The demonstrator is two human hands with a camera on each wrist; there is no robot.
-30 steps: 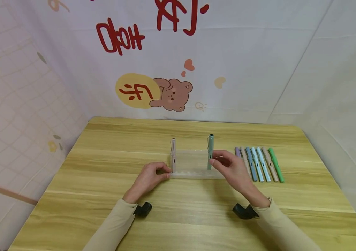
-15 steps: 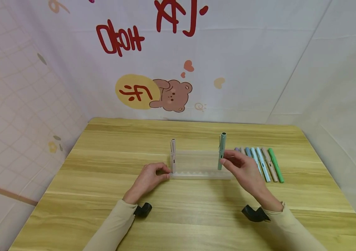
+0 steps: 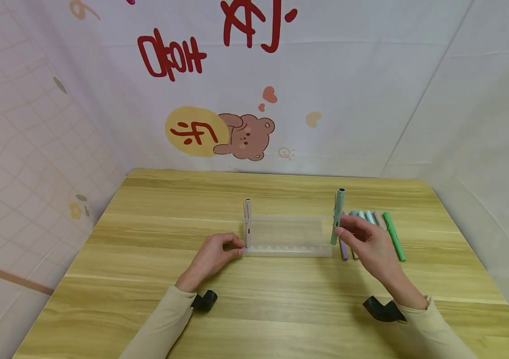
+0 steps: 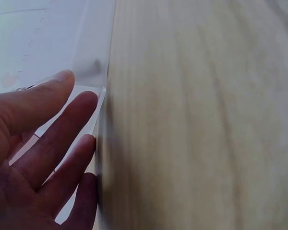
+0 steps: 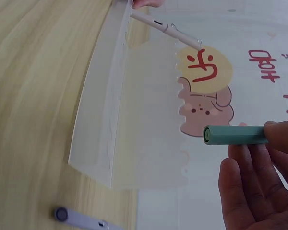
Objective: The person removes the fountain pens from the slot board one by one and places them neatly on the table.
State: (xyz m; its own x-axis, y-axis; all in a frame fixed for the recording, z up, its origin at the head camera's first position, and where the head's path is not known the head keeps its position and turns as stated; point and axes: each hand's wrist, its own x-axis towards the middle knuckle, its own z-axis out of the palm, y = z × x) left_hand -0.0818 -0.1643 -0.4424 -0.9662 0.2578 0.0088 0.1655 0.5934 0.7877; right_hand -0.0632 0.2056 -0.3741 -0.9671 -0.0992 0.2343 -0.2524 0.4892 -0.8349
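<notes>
A clear pen rack (image 3: 287, 252) with a row of notches stands on the table. One pale pink pen (image 3: 248, 224) stands upright at its left end. My left hand (image 3: 211, 257) holds that end of the rack between thumb and fingers; in the left wrist view the thumb (image 4: 43, 103) lies over the clear plastic. My right hand (image 3: 371, 247) pinches a teal pen (image 3: 337, 217) upright, just past the rack's right end. In the right wrist view the teal pen's lower end (image 5: 230, 134) sticks out from the fingertips, apart from the rack.
Several pens lie in a row right of the rack, partly hidden behind my right hand: a purple pen (image 3: 343, 250) nearest the rack, a green pen (image 3: 395, 237) farthest out. The wooden table (image 3: 272, 309) meets a printed cloth backdrop (image 3: 348, 99) behind.
My right hand has carried the teal pen rightward, from in front of the rack's right half to beyond its right end. The left hand and rack have stayed put.
</notes>
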